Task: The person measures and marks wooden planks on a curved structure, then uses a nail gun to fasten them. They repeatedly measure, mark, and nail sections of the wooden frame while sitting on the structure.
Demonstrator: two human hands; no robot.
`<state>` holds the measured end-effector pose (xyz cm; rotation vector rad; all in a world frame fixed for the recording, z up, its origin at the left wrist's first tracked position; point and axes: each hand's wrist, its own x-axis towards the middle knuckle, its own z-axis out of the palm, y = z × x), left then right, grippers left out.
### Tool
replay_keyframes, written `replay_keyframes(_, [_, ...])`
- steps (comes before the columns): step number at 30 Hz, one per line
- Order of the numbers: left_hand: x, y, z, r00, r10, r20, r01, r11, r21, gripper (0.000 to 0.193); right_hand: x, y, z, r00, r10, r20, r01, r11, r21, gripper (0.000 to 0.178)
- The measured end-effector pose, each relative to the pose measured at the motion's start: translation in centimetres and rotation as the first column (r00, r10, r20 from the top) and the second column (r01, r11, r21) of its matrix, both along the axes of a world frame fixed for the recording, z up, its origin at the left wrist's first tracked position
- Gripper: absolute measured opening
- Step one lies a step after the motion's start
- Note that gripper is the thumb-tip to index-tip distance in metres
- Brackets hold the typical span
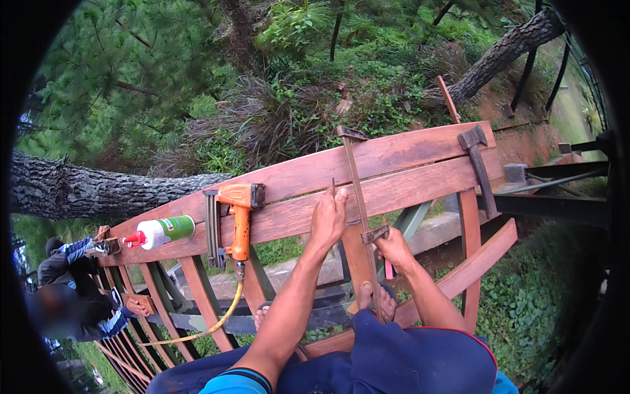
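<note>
A long steel bar clamp (355, 180) spans the edge of two reddish-brown planks (394, 197), its fixed jaw at their far edge. My right hand (394, 251) is closed around the clamp by its sliding jaw (375, 234), below the near edge; a bit of pink shows under the fingers. Just left of the bar, my left hand (329, 218) is closed over the near plank. A thin brown piece (333, 184) sticks up from its fingers, too small to name. An orange nail gun (240, 220) with a yellow hose (230, 312) lies on the planks to the left.
A white and green glue bottle (167, 231) with a red nozzle lies left of the nail gun. A hatchet (479, 161) rests across the planks at right. At far left another person (75, 289) works by the slatted frame (203, 295). Beyond are tree trunks and undergrowth.
</note>
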<state>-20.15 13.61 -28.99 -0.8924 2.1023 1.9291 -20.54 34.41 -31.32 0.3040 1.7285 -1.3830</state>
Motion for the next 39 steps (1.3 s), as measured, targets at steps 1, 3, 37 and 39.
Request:
replay_keyframes(1, [0.4, -1.7, 0.2, 0.995, -0.102, -0.022, 0.09, 0.949, -0.303, 0.041, 0.3, -0.1, -0.1, 0.998, -0.018, -0.065, 0.018, 1.0, 0.005, 0.019])
replay_keyframes(3, [1.0, -4.4, 0.9, 0.966, -0.257, 0.028, 0.231, 0.807, -0.544, 0.038, 0.5, -0.1, -0.4, 0.998, -0.039, -0.055, 0.042, 0.998, 0.049, 0.016])
replay_keyframes(37, [-3.3, -7.7, 1.2, 0.731, -0.669, -0.134, 0.445, 0.617, -0.649, 0.013, 0.7, 0.1, -0.8, 0.977, 0.014, -0.214, 0.002, 0.997, 0.077, 0.021])
replay_keyframes(39, [-3.0, -7.3, 0.9, 0.74, -0.651, -0.17, 0.415, 0.64, -0.647, 0.012, 0.6, 0.2, -0.6, 0.986, 0.002, -0.169, 0.01, 0.998, 0.068, 0.024])
